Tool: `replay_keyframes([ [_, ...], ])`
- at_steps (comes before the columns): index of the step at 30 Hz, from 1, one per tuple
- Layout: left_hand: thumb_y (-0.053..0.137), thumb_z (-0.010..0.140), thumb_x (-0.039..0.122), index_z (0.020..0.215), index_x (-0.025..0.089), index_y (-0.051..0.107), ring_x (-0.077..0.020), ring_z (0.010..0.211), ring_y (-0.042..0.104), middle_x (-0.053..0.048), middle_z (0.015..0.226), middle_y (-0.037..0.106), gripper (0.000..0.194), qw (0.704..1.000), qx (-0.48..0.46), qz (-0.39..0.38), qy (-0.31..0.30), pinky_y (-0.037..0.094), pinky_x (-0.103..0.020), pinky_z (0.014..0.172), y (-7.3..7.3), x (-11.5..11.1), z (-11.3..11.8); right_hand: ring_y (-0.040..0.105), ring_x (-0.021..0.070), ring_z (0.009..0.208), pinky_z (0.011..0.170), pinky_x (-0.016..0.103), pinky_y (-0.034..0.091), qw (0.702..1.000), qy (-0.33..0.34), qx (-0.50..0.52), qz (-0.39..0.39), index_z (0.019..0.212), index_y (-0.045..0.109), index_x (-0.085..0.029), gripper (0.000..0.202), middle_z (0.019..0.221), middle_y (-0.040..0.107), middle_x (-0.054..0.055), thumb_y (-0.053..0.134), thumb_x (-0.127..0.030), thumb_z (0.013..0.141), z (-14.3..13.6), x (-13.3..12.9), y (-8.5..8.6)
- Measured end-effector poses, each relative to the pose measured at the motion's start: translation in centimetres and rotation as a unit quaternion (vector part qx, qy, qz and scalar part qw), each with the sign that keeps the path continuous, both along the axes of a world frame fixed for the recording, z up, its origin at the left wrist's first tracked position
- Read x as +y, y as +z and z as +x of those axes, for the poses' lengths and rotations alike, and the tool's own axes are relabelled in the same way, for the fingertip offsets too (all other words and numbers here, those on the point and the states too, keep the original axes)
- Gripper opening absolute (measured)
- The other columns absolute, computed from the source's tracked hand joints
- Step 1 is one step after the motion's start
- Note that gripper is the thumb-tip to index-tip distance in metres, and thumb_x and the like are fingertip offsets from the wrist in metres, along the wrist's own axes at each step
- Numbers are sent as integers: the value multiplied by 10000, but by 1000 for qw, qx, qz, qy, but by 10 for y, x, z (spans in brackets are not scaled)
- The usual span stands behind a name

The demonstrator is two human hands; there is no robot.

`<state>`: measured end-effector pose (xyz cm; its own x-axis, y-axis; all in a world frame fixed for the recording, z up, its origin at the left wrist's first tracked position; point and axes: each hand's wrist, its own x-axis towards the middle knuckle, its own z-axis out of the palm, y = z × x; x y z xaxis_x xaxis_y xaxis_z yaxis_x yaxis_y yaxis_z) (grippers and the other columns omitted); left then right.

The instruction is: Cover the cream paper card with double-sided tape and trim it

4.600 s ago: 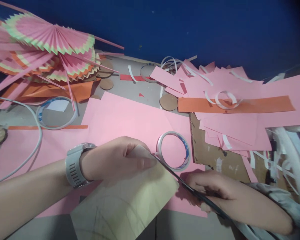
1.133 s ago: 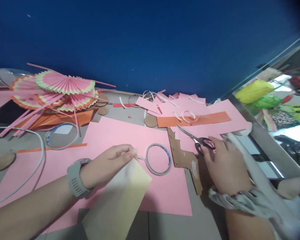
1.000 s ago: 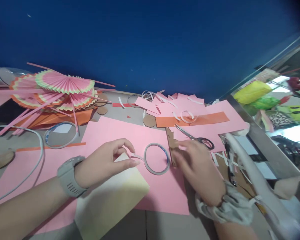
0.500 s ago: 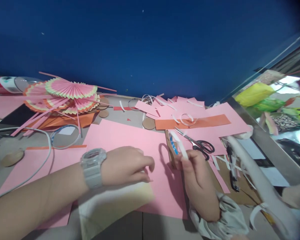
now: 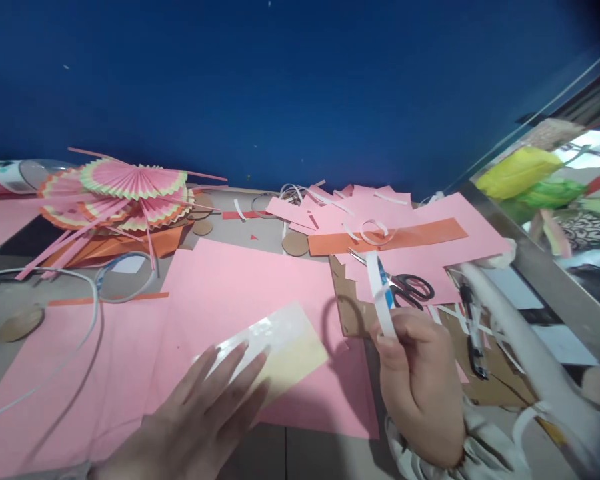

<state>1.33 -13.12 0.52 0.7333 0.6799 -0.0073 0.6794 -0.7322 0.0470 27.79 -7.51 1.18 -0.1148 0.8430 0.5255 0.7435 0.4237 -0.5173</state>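
My left hand point(image 5: 205, 413) lies with its fingers spread on a pale yellow sheet point(image 5: 295, 353) with a glossy white part, which rests on a large pink sheet point(image 5: 260, 273). My right hand point(image 5: 420, 380) is closed in a pinch on a curled white strip point(image 5: 380, 293) with blue marks, held up over the sheet's right side. Just beyond that hand, black-handled scissors point(image 5: 414, 287) lie on pink paper, their blades pointing left.
Folded pink fans point(image 5: 135, 181) and a bottle point(image 5: 10, 177) stand at the back left. An orange strip point(image 5: 430, 237) and pink scraps lie behind. A white cable point(image 5: 96, 293) loops at left. A utility knife point(image 5: 474, 333) lies at right.
My left hand has moved down and left and spread flat on the yellow sheet, which now sits farther right and up. My right hand has shifted slightly right with the white strip.
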Motion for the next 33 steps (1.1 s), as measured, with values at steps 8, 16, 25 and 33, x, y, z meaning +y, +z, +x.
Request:
replay_keyframes([
  [8,599,692,607,1465,214,178,-356,1380,196,-92,1524,217,964,967,-34,-238,-83,98,-554,1110,-33,39,-14,471,165,623,696,336,325,981,102,-158,45,690,436,-208,242,615,522,-7,406,-241,927,-16,7,-2],
  [16,527,785,598,1100,132,556,-284,1089,494,-139,1129,596,563,970,-224,-89,-20,308,-466,989,8,98,2,498,157,631,709,315,331,961,112,-238,83,777,518,-206,163,620,573,-8,431,-148,902,-22,10,-13],
  [25,436,900,202,779,182,566,-184,794,484,-35,859,585,179,986,-165,-19,-29,345,-346,716,16,83,-8,466,149,622,720,310,311,941,147,-290,94,784,576,-193,203,622,581,-7,427,-175,920,-28,10,-7],
  [33,456,881,287,739,157,518,-184,731,456,-38,751,540,202,971,-229,-43,59,354,-349,672,15,81,-12,515,164,681,748,322,323,936,139,-301,120,819,566,-191,167,650,621,9,435,-177,920,-18,11,-4],
])
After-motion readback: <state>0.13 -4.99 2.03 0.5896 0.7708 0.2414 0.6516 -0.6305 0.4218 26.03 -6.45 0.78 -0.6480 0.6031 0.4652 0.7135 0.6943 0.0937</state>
